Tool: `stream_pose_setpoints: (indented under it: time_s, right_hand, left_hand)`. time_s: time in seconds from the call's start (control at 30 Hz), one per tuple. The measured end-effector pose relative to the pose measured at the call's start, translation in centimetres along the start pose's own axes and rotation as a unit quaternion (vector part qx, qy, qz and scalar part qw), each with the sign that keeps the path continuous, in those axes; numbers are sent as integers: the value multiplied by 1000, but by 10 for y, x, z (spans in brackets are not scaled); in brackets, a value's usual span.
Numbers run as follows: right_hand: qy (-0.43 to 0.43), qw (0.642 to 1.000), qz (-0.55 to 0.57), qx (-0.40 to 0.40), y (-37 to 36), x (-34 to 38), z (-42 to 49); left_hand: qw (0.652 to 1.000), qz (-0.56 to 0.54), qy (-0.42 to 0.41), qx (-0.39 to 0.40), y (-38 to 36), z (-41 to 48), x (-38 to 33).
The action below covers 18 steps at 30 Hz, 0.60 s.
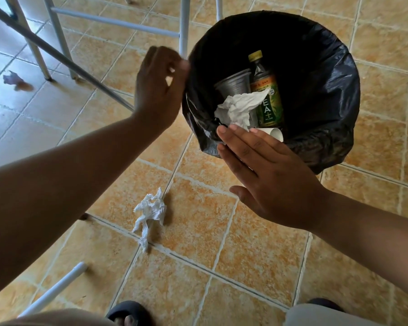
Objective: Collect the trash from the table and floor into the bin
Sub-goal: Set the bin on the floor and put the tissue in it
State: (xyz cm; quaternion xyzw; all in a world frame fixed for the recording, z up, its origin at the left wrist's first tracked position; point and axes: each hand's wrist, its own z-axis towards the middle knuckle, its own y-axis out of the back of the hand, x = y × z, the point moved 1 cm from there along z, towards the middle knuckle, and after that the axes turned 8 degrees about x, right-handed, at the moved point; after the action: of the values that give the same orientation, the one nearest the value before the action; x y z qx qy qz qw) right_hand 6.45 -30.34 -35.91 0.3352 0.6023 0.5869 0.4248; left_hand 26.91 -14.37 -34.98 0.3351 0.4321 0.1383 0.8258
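Note:
A round bin lined with a black bag [335,55] stands on the tiled floor. Inside lie a crumpled white tissue [238,107], a green tea bottle [266,97], stacked clear plastic cups [233,84] and a white paper cup [275,132]. My right hand [271,177] hovers flat over the bin's near rim, fingers straight, holding nothing. My left hand [160,85] is blurred at the bin's left rim with curled fingers; whether it grips the liner is unclear. Another crumpled white tissue [151,210] lies on the floor near me, left of the bin.
A small blurred scrap of litter [12,78] lies on the floor at far left, beyond the metal furniture legs [184,27]. A white leg [57,290] slants in at lower left. My sandalled foot [127,311] is at the bottom edge.

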Motion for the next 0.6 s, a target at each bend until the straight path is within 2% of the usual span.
stream_pose_setpoints:
  time_s: [0.03, 0.07, 0.1, 0.17, 0.27, 0.33, 0.37, 0.5, 0.6]
  right_hand:
    - [0, 1000, -2, 1, 0, 0, 0]
    - [0, 1000, -3, 2, 0, 0, 0]
    - [0, 1000, -3, 2, 0, 0, 0]
    - [0, 1000, -1, 1, 0, 0, 0]
    - [0, 1000, -4, -2, -1, 0, 0]
    - [0, 1000, -5, -1, -1, 0, 0]
    - [-1, 1000, -4, -2, -1, 0, 0]
    - [-1, 1000, -10, -6, -1, 1, 1]
    - [-3, 1000, -10, -7, -1, 1, 2]
  left_hand:
    - [998, -17, 64, 12, -2, -6, 15]
    - [990, -24, 129, 59, -6, -14, 33]
    - [972, -14, 189, 140, -11, -25, 49]
    - [900, 71, 272, 334, -20, -59, 78]
    - [768, 233, 286, 524, -27, -116, 105]
    - [705, 320, 256, 579, -30, -152, 115]
    - [685, 352, 232, 594, -30, -166, 117]
    - [647, 398, 147, 634, -29, -198, 122]
    - [668, 385, 141, 621, -27, -205, 122]
